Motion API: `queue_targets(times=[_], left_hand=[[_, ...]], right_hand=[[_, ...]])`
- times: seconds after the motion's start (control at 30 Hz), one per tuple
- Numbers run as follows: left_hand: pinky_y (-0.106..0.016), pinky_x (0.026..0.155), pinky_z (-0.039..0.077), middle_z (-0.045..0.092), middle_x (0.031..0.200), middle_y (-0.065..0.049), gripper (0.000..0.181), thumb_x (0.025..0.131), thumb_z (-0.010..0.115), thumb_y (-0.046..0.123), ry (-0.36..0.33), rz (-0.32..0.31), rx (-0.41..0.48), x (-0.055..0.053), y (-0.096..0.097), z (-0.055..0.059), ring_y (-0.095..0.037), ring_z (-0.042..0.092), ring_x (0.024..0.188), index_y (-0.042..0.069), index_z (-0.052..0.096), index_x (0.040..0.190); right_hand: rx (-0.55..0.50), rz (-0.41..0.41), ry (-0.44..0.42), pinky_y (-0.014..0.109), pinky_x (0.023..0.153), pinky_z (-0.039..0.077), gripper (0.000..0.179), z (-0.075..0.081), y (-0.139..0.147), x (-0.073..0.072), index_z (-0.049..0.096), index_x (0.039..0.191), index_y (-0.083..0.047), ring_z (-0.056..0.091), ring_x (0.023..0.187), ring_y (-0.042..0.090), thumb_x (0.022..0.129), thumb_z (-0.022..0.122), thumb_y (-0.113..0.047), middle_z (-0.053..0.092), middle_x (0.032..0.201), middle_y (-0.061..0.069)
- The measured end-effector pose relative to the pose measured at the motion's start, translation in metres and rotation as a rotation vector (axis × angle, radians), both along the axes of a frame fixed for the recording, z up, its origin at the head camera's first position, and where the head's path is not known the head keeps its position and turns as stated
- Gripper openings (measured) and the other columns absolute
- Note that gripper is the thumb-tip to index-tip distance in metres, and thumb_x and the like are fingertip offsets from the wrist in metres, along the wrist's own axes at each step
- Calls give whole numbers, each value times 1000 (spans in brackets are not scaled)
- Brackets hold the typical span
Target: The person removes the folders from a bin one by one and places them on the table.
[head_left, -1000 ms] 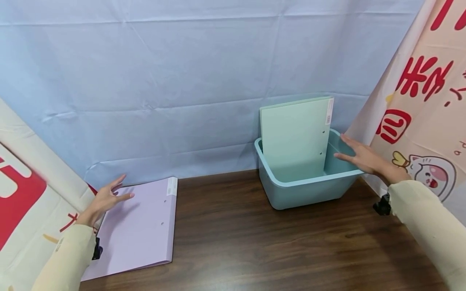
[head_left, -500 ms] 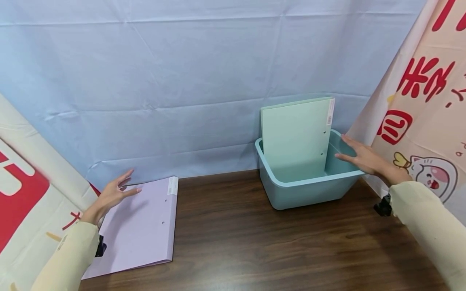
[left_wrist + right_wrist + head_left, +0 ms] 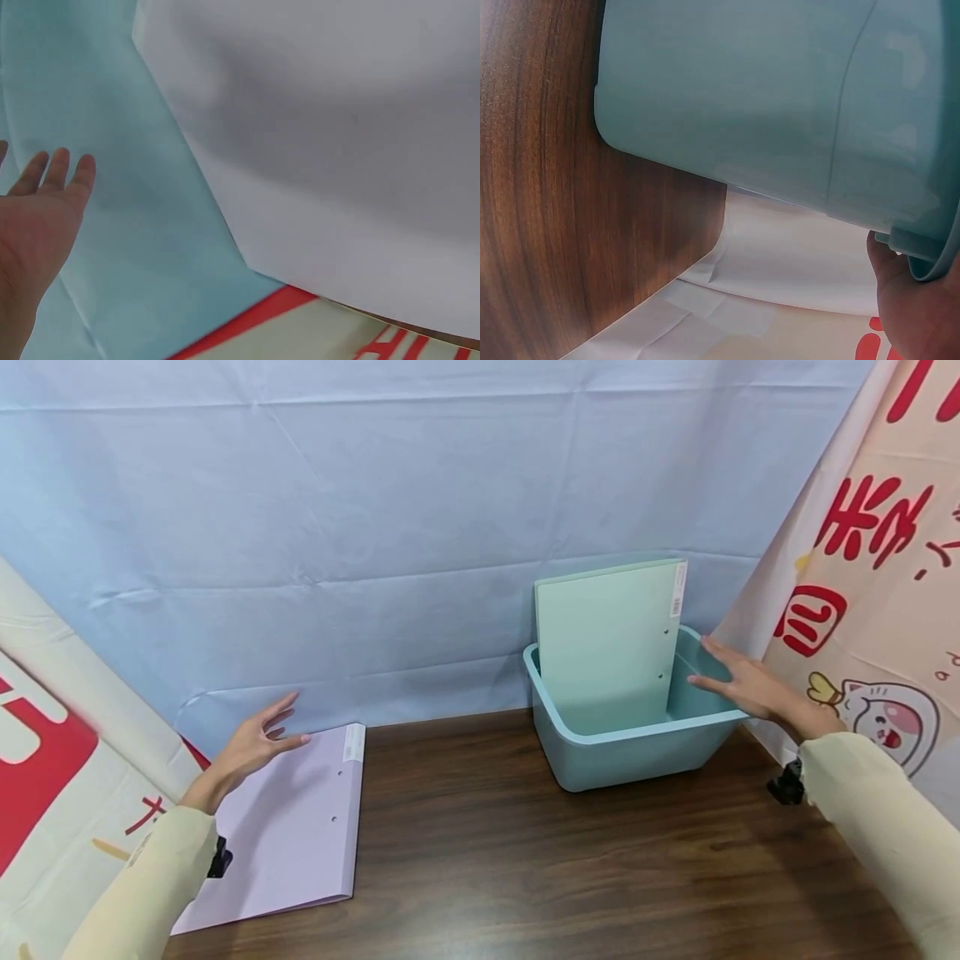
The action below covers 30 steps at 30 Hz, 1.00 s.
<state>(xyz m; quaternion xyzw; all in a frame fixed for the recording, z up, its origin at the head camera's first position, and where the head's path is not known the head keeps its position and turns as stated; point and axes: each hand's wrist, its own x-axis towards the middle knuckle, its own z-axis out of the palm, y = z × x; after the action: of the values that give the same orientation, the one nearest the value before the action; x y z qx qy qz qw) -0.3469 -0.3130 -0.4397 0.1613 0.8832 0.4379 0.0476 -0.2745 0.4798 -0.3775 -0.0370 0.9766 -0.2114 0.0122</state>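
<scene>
My left hand (image 3: 251, 747) is over the upper left part of a lilac file folder (image 3: 300, 827), its fingers spread and nothing in it. The folder lies flat, with a white label and two holes along its right side. In the left wrist view, the left hand (image 3: 37, 225) shows its palm beside the folder's pale surface. My right hand (image 3: 750, 689) holds the right rim of a blue-green plastic basin (image 3: 637, 760). In the right wrist view, a finger tucks under the rim from outside. Mint-green file folders (image 3: 607, 643) stand upright inside the basin's left part.
A dark wooden table (image 3: 465, 843) lies under everything. Pale blue cloth (image 3: 412, 527) hangs along the back. Printed cloths stand on both sides, the right one (image 3: 870, 610) close behind the basin.
The left hand has moved up and to the right over the lilac folder. My right hand, the basin and the green folders have stayed in place.
</scene>
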Motion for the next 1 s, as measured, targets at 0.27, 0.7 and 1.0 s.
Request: queue_targets(times=[0.27, 0.7, 1.0], left_hand=[[-60, 109, 31, 21, 162, -8, 89, 86, 77, 28, 48, -55, 14, 1, 22, 5, -41, 30, 142, 25, 23, 157], [-57, 112, 30, 26, 160, -10, 84, 85, 78, 19, 61, -131, 84, 17, 65, 40, -37, 31, 143, 13, 31, 154], [-56, 112, 30, 30, 158, -11, 81, 85, 78, 19, 88, -176, 93, 20, 83, 45, -37, 33, 142, 20, 34, 153]], right_hand=[[12, 4, 16, 80, 100, 15, 92, 0, 0, 1, -2, 158, -19, 9, 142, 55, 95, 55, -54, 3, 162, 23], [-17, -8, -8, 80, 99, 14, 92, 2, -1, 1, -4, 158, -23, 6, 143, 54, 94, 52, -59, 0, 162, 22], [-20, -10, -5, 80, 99, 13, 92, 1, 0, 2, -5, 158, -24, 4, 144, 53, 94, 52, -58, -1, 162, 21]])
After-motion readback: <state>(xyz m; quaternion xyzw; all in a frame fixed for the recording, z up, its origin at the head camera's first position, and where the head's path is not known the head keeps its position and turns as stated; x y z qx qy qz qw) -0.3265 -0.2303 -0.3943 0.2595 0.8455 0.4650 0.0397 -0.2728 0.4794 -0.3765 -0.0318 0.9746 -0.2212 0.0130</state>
